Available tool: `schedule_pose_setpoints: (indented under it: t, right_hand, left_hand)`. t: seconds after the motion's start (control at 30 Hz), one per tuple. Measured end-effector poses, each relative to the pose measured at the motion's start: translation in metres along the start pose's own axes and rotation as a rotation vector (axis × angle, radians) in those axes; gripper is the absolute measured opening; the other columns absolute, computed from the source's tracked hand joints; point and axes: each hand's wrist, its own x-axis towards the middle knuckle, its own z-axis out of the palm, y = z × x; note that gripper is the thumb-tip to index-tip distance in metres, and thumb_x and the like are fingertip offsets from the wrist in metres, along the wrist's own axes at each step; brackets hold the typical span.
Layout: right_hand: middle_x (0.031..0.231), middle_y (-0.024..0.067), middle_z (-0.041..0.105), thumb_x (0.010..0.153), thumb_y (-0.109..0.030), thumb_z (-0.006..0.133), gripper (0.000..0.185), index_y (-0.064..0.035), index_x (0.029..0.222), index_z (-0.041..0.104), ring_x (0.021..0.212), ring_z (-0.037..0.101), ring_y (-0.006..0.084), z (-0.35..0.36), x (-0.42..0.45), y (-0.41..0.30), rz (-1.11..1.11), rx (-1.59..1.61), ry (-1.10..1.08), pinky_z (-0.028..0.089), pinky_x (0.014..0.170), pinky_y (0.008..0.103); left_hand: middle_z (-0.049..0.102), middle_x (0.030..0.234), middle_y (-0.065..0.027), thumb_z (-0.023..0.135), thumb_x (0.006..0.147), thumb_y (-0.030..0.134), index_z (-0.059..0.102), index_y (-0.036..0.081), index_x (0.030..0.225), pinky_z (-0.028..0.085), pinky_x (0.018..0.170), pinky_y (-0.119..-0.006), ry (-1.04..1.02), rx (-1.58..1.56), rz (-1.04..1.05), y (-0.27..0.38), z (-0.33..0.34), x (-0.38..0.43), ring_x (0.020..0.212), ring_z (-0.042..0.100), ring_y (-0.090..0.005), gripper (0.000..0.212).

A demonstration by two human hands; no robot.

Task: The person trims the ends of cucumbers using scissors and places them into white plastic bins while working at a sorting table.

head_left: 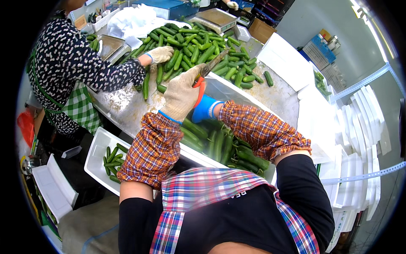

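Observation:
My left hand [182,93], in a cream knit glove, grips a pair of shears [199,89] with orange handles. Their dark blades point away over the far rim of a white foam box [261,109]. Just behind and below, my right hand [203,109] reaches into that box in a blue glove. The left hand and the shears hide most of its fingers, so I cannot tell whether it holds anything. Long cucumbers [219,146] lie side by side in the box, under what looks like a clear plastic liner. A large heap of cucumbers [190,44] covers the metal table [279,92] beyond.
A co-worker's gloved hand [161,54] touches the heap at left. Scales [217,19] stand at the back, another scale [111,47] beside the co-worker. A white bin [95,158] with small cucumbers sits low left. White foam boxes [285,60] and stacked lids [364,117] are at right.

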Motion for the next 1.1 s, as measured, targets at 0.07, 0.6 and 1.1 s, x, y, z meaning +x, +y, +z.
schedule_pose_setpoints:
  t: [0.07,0.6,1.1]
  right_hand:
    - [0.098,0.0204,0.076,0.072,-0.041,0.069,0.043,-0.0056,0.095,0.079,0.09,0.072,0.0395,0.015,-0.001,0.007,-0.08,-0.052,0.184,0.058,0.082,0.0445]
    - [0.144,0.0174,0.058,0.072,-0.016,0.086,0.089,-0.009,0.152,0.047,0.127,0.058,0.0292,-0.029,-0.025,-0.006,-0.149,0.638,-0.244,0.047,0.108,0.0426]
    - [0.117,0.0052,0.071,0.081,-0.006,0.082,0.05,-0.0023,0.128,0.065,0.106,0.066,0.0136,-0.076,-0.175,-0.017,-0.095,1.183,0.582,0.054,0.095,0.0313]
  left_hand:
    - [0.073,0.111,-0.0193,0.071,0.09,0.016,0.067,0.011,0.132,0.057,0.085,-0.038,0.033,0.024,0.041,0.001,-0.003,0.0,0.1,0.072,-0.0331,0.043]
    - [0.073,0.104,-0.0176,0.07,0.093,0.02,0.063,0.004,0.137,0.055,0.081,-0.032,0.013,0.013,-0.016,-0.008,-0.008,-0.006,0.088,0.071,-0.0197,0.047]
    - [0.072,0.102,-0.0185,0.072,0.09,0.015,0.064,0.007,0.134,0.055,0.079,-0.038,-0.008,-0.146,-0.123,-0.003,-0.004,-0.009,0.087,0.071,-0.0305,0.045]
